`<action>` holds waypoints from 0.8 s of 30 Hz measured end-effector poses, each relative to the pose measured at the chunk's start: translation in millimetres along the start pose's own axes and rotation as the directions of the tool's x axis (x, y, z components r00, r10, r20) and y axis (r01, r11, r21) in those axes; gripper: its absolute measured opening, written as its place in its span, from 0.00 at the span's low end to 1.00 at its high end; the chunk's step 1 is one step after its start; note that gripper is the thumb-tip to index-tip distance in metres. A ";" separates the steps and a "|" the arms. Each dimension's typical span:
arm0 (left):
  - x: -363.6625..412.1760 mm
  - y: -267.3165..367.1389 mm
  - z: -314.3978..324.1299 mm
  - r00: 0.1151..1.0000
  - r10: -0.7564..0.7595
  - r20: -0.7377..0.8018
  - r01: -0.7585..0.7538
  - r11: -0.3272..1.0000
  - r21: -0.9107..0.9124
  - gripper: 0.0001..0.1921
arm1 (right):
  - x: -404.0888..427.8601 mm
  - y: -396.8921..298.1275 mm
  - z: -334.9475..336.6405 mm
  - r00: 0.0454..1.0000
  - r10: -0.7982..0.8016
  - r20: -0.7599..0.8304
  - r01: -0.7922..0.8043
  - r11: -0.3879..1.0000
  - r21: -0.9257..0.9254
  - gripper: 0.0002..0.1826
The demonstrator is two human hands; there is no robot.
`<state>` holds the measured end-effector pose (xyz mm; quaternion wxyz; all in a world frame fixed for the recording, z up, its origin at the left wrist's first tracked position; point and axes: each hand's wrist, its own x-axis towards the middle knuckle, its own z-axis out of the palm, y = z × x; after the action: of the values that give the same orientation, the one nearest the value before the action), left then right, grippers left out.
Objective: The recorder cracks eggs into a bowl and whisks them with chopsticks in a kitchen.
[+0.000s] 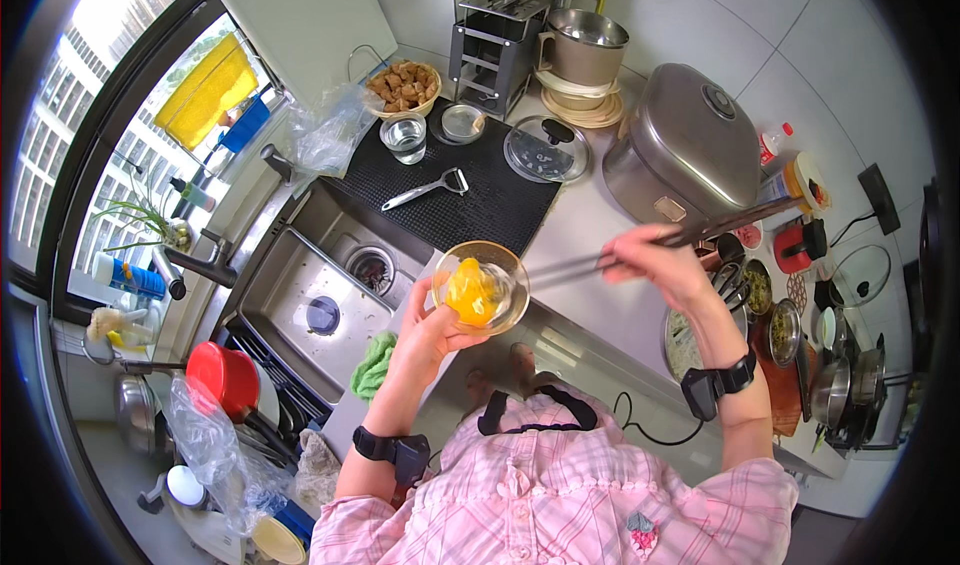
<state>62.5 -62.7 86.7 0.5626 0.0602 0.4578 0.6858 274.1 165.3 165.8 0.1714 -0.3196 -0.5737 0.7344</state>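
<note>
My left hand (pixel 431 332) grips a small glass bowl (pixel 517 295) by its side, above the counter's front edge. Inside the bowl lies raw egg, its yellow yolk (pixel 471 298) bunched toward the left with clear white at the right. A pair of dark chopsticks (pixel 720 223) is held in my right hand (pixel 652 265). Their thin ends are blurred and reach to the bowl's right rim; whether they touch the egg cannot be made out. A vegetable peeler (pixel 427 188) lies on the black mat (pixel 495 216) beyond the bowl.
The steel sink (pixel 292 265) is at left, with a green cloth (pixel 373 366) on its near edge. A glass of water (pixel 405 138), a basket of brown chunks (pixel 405 88) and a glass lid (pixel 547 148) stand behind. A large steel appliance (pixel 690 145) and several pans (pixel 832 392) occupy the right.
</note>
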 end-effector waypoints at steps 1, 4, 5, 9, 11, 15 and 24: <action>0.2 0.2 0.7 1.000 0.006 0.012 -0.006 1.000 0.023 0.26 | -5.1 -2.0 2.2 0.995 0.077 0.066 -0.075 0.997 -0.035 0.09; -1.4 -1.8 6.5 1.000 0.012 0.026 -0.012 1.000 -0.003 0.27 | -5.5 -0.9 -2.0 1.000 -0.011 -0.013 0.012 1.000 0.020 0.08; -2.7 -1.8 8.8 1.000 0.006 0.030 -0.006 1.000 0.001 0.27 | -6.0 0.3 -3.6 0.994 -0.073 -0.078 0.076 0.997 0.030 0.08; -3.6 1.4 18.5 0.999 -0.001 0.033 0.000 0.999 0.046 0.27 | -11.0 -5.6 -12.1 0.998 -0.044 -0.050 0.049 0.993 0.110 0.08; -0.9 0.6 21.7 0.999 -0.011 0.035 0.008 0.997 0.070 0.27 | -14.6 -3.5 -16.4 0.990 -0.078 -0.118 0.080 0.997 0.007 0.08; 1.9 -1.1 22.8 0.996 -0.043 0.076 0.036 0.995 0.090 0.28 | -22.5 -12.0 -16.0 0.979 -0.108 -0.172 0.109 0.994 -0.009 0.07; 10.9 -10.5 34.1 0.988 -0.089 0.125 0.076 0.992 0.100 0.28 | -45.5 -20.5 -26.1 0.996 -0.022 -0.081 0.013 0.994 -0.106 0.09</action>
<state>86.5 -35.1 94.3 0.6154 0.1122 0.4547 0.6340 322.6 162.1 194.2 0.1840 -0.3530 -0.6070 0.6878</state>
